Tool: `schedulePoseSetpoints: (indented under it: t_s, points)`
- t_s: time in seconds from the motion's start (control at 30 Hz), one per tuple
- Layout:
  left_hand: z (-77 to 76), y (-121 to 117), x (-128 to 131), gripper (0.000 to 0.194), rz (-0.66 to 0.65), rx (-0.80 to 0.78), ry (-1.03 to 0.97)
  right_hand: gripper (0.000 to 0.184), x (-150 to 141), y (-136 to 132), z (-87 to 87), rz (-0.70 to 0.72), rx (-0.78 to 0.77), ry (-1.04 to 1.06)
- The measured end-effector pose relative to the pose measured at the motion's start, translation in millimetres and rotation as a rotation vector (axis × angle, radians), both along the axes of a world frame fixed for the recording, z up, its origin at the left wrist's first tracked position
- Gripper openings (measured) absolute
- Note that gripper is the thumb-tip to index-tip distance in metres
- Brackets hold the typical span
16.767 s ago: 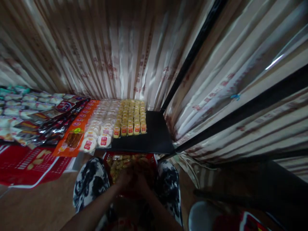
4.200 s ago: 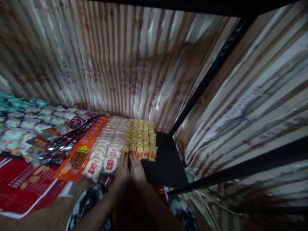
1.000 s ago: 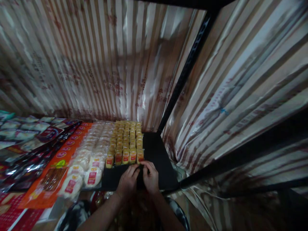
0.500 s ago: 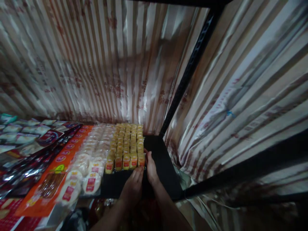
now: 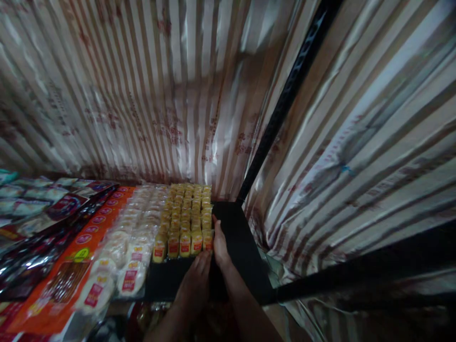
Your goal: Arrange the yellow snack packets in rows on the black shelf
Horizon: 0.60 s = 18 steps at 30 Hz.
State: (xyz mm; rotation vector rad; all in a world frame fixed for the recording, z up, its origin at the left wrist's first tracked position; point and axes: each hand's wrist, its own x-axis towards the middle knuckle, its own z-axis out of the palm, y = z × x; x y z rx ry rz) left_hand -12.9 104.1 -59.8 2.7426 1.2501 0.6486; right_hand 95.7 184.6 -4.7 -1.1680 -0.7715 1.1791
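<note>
Rows of small yellow snack packets (image 5: 185, 218) with red labels lie in a neat block on a black shelf (image 5: 245, 256). My right hand (image 5: 219, 242) lies flat along the right side of that block, fingers straight and pointing to the back. My left hand (image 5: 195, 280) rests on the shelf just in front of the front row, fingers stretched toward it. Neither hand holds anything that I can see.
Left of the yellow block lie round white wrapped cakes (image 5: 124, 256), then orange packs (image 5: 71, 266) and dark shiny packs (image 5: 32, 251). A striped foil sheet (image 5: 149, 95) lines the back and right side. A black shelf post (image 5: 281, 104) rises at the corner.
My right hand has slid from the front of the yellow block to along its right side. My left hand has opened out toward the front row. The view has tipped slightly.
</note>
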Motion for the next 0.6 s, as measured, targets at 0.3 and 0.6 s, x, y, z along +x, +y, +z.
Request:
schedulePoseSetpoints:
  t_s: [0.3,0.6]
  points:
    - [23.9,-2,-4,0.045,-0.022,-0.026,-0.086,0.061,-3,-41,0.2,-0.329,0.035,-0.114]
    - [8.8,-94,-35,0.037,-0.133,-0.261,-0.198,0.035,-31,-190,-14.6,-0.218,-0.086,-0.364]
